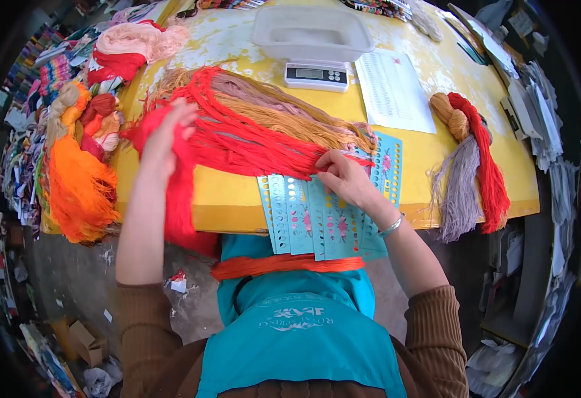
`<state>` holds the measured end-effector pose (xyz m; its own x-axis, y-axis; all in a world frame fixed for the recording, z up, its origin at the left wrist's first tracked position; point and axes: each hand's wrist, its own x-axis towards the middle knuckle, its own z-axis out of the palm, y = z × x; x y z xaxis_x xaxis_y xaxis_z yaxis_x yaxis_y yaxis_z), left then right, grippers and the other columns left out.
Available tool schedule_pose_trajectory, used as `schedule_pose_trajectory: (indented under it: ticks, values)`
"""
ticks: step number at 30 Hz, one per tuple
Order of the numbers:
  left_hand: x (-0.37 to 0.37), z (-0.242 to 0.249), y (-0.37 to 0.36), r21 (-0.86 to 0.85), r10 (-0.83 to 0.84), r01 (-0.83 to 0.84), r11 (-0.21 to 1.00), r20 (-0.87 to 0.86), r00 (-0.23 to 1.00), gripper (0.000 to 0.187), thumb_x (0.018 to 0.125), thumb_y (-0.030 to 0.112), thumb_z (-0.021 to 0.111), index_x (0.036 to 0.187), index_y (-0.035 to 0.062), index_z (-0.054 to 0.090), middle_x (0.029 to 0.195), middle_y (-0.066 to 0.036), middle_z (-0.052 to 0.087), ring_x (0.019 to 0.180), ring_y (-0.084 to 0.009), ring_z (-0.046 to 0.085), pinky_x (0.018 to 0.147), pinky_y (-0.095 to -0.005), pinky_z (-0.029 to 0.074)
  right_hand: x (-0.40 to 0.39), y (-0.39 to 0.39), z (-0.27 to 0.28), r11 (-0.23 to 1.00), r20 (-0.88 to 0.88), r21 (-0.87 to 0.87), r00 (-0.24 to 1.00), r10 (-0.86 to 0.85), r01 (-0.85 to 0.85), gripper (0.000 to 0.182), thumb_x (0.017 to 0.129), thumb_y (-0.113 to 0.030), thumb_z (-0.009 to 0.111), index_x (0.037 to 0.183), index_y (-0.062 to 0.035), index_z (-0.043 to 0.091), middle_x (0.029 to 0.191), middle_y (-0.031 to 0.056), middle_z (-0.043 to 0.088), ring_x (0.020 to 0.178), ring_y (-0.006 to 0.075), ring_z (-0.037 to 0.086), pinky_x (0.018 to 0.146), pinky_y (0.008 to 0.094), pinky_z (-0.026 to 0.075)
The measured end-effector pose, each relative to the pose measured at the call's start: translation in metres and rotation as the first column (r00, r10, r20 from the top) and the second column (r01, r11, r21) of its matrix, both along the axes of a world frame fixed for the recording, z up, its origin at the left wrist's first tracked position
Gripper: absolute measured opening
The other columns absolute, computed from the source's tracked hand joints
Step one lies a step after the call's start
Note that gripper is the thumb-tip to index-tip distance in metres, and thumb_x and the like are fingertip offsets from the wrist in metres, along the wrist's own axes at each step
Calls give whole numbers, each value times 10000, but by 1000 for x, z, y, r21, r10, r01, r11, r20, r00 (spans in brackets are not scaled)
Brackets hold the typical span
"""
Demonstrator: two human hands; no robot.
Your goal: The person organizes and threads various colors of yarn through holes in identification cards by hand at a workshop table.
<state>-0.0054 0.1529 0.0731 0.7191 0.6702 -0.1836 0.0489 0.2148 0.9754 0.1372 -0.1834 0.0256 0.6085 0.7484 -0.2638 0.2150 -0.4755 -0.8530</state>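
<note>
My left hand (167, 136) is at the left end of the thread bundles, blurred, with a loose hank of red thread (179, 192) hanging beside it over the table edge. My right hand (343, 178) has its fingers pinched together at the right end of the long red threads (250, 142), over the turquoise punched cards (333, 229). Those cards carry pink flower prints and rows of holes, and they overhang the front edge. Behind the red threads lie ochre and mauve threads (284, 119). An orange-red strand bundle (287, 266) lies across my lap on the teal apron.
A digital scale (316, 76) with a clear plastic tray (311, 33) stands at the back, beside a printed sheet (394, 91). Red and grey hanks (479, 159) lie at the right; orange ones (81, 189) hang at the left. Pink and red skeins (128, 50) sit at the back left.
</note>
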Motion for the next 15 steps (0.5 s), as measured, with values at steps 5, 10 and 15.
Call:
schedule_pose_trajectory:
  ticks: [5,10,15]
  values:
    - [-9,20,-104,-479,-230,404,779,381,895,621,988,411,407,1415,-37,360,1424,-196,449,1318,-282,445,1060,-426,389,-6,1,-9,995,20,94,1000,-19,17,207,862,-142,614,1029,-24,580,716,66,627,658,140,603,613,291,473]
    - [-22,22,-157,-450,-321,517,728,443,837,723,951,494,432,1450,-17,322,1500,-158,361,1393,-246,336,1104,-433,316,-55,15,24,864,-243,482,970,-29,146,114,911,-72,626,1006,-11,613,863,0,626,794,57,592,662,194,462]
    - [-31,6,-176,-415,-407,638,649,520,751,641,985,401,408,1427,-59,347,1466,-147,403,1345,-218,379,1090,-352,330,-92,29,41,799,-508,533,860,38,279,67,907,-81,635,956,-37,641,833,11,647,573,45,498,490,185,365]
